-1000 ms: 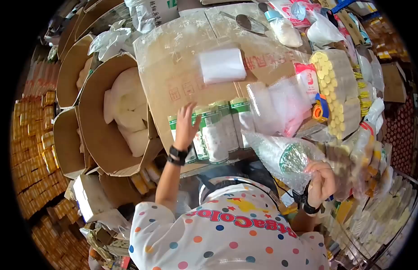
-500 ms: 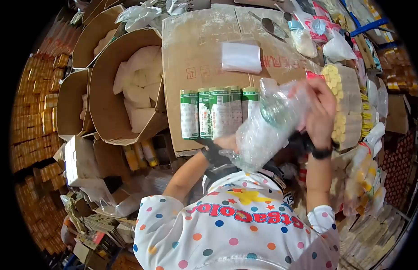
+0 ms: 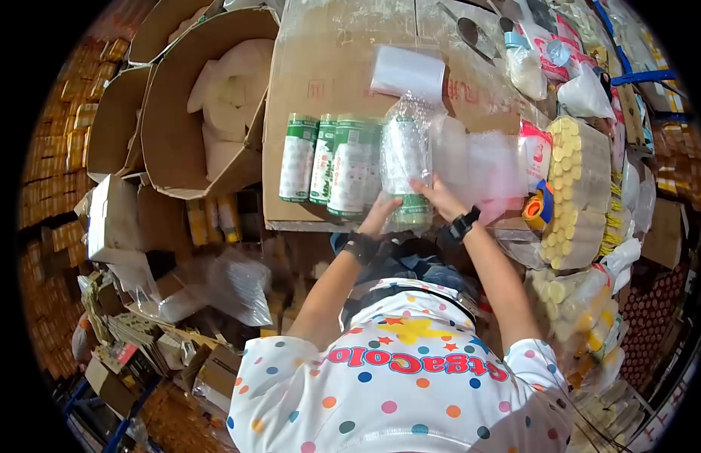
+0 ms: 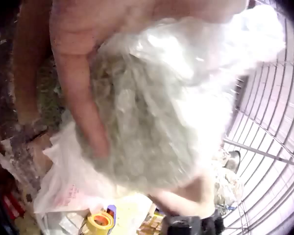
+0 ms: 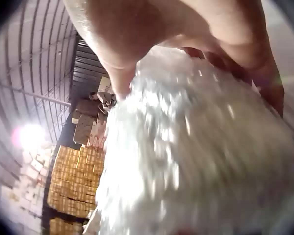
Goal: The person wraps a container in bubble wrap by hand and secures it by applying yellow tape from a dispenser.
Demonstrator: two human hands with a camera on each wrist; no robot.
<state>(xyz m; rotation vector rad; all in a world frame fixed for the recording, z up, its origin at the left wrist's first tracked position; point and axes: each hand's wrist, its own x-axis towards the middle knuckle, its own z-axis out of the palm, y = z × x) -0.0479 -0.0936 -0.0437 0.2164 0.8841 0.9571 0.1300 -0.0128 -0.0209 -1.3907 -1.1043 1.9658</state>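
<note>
A green-and-white cylindrical pack in clear bubble wrap (image 3: 407, 155) lies at the near edge of the cardboard-covered table (image 3: 343, 90). My left hand (image 3: 379, 215) grips its near end from the left, and my right hand (image 3: 441, 198) holds it from the right. Seen from the left wrist, the bubble wrap (image 4: 142, 117) bunches under the fingers of that hand. The right wrist view has thumb and fingers spread around the wrapped pack (image 5: 186, 142). Just left of it lie several unwrapped green-and-white packs (image 3: 350, 166) in a row.
Clear plastic sheeting (image 3: 486, 162) lies right of the wrapped pack, beside a tape dispenser (image 3: 537, 208) and a stack of pale yellow rolls (image 3: 577, 189). A stack of white sheets (image 3: 407, 72) lies farther back. Large open cardboard boxes (image 3: 169, 121) stand at left.
The bubble-wrapped pack came from the right, was turned between both hands, and now lies beside the row. My left hand left the row of packs and joined the right on it.
</note>
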